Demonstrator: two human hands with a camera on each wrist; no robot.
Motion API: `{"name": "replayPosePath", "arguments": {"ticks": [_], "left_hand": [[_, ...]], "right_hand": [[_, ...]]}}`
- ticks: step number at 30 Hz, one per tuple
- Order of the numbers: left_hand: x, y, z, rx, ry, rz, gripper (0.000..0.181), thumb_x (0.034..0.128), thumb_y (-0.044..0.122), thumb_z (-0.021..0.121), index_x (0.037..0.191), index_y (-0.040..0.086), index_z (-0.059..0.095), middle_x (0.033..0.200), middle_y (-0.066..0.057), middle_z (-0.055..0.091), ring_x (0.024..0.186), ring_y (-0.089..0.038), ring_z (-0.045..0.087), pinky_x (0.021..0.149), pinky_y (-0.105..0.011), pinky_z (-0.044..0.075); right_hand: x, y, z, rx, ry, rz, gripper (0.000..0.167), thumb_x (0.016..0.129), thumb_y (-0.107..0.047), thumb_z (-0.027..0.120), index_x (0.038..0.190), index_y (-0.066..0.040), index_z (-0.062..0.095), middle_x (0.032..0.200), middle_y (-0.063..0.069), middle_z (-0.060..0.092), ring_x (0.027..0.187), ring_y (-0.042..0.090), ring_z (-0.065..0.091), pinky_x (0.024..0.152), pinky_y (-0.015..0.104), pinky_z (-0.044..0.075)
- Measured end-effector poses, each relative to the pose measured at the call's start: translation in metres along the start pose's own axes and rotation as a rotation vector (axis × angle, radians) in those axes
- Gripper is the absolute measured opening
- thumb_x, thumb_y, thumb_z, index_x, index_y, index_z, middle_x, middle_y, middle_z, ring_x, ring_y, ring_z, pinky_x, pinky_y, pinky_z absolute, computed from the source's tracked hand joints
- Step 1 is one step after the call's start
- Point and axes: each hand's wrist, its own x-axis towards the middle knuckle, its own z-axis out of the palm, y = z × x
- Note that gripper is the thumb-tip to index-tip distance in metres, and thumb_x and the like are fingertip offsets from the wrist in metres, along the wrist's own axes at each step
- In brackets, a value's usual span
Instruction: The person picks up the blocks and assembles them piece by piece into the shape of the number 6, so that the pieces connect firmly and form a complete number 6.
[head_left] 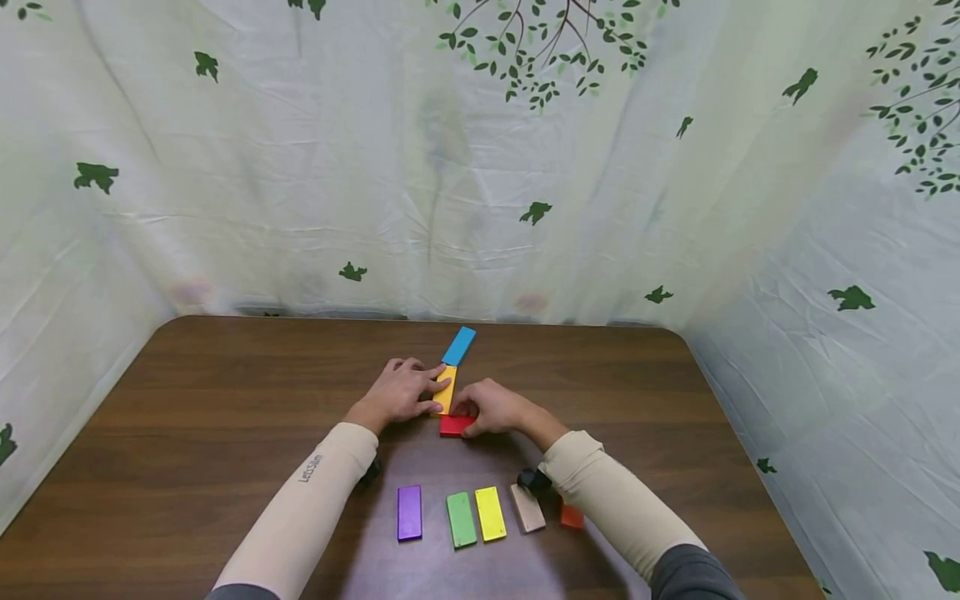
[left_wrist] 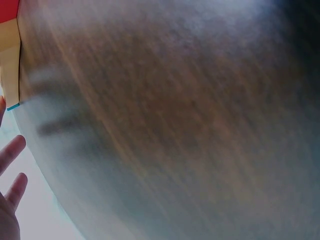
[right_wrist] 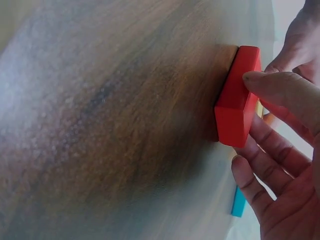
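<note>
The red block (head_left: 453,427) lies crosswise at the near end of the orange-yellow block (head_left: 446,392), and the blue block (head_left: 459,345) slants away from its far end. My right hand (head_left: 498,410) pinches the red block (right_wrist: 232,105) with its thumb on the near side; in the right wrist view the fingers (right_wrist: 265,165) are on the other side. My left hand (head_left: 403,390) rests at the left of the orange-yellow block, fingers touching it. The left wrist view catches only some fingertips (left_wrist: 14,152) of that hand and the orange-yellow block's side (left_wrist: 10,70).
Nearer me lie a purple block (head_left: 409,513), a green block (head_left: 461,520), a yellow block (head_left: 491,514), a beige block (head_left: 528,509) and an orange-red block (head_left: 572,516), partly under the right forearm. A patterned curtain (head_left: 420,208) stands behind the brown table (head_left: 247,375).
</note>
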Motion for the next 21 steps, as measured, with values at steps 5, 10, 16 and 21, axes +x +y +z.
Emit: {"name": "replayPosePath", "arguments": {"ticks": [5, 10, 16, 21], "left_hand": [[0.0005, 0.0, 0.0003, 0.002, -0.004, -0.003, 0.055, 0.0887, 0.043, 0.065, 0.138, 0.022, 0.054, 0.149, -0.003, 0.043, 0.125, -0.036, 0.042, 0.104, -0.057, 0.026], [0.0006, -0.0001, 0.0005, 0.006, 0.0, -0.002, 0.054, 0.0888, 0.043, 0.065, 0.138, 0.022, 0.055, 0.149, -0.003, 0.043, 0.125, -0.036, 0.042, 0.104, -0.057, 0.027], [0.0002, 0.0004, 0.0004, 0.009, -0.008, -0.006, 0.055, 0.0891, 0.043, 0.064, 0.139, 0.022, 0.053, 0.15, -0.003, 0.042, 0.126, -0.035, 0.042, 0.104, -0.057, 0.027], [0.0, 0.0005, 0.0008, 0.012, -0.008, -0.006, 0.055, 0.0891, 0.043, 0.064, 0.139, 0.022, 0.053, 0.15, -0.003, 0.042, 0.126, -0.036, 0.042, 0.103, -0.057, 0.027]], "right_hand": [[0.0003, 0.002, 0.0, -0.005, 0.005, 0.004, 0.029, 0.077, -0.014, 0.081, 0.103, -0.008, 0.071, 0.087, -0.002, 0.066, 0.076, 0.009, 0.056, 0.069, 0.019, 0.048], [0.0006, 0.0035, 0.0003, 0.0, 0.007, 0.005, 0.029, 0.077, -0.014, 0.081, 0.104, -0.008, 0.071, 0.087, -0.003, 0.066, 0.076, 0.009, 0.056, 0.068, 0.019, 0.047], [0.0001, 0.0036, 0.0012, -0.001, 0.014, -0.014, 0.029, 0.077, -0.013, 0.081, 0.103, -0.008, 0.071, 0.088, -0.001, 0.066, 0.075, 0.01, 0.056, 0.068, 0.02, 0.047], [0.0, 0.004, 0.0013, 0.003, 0.015, -0.015, 0.029, 0.077, -0.012, 0.08, 0.104, -0.008, 0.071, 0.089, -0.001, 0.066, 0.075, 0.01, 0.056, 0.068, 0.02, 0.047]]}}
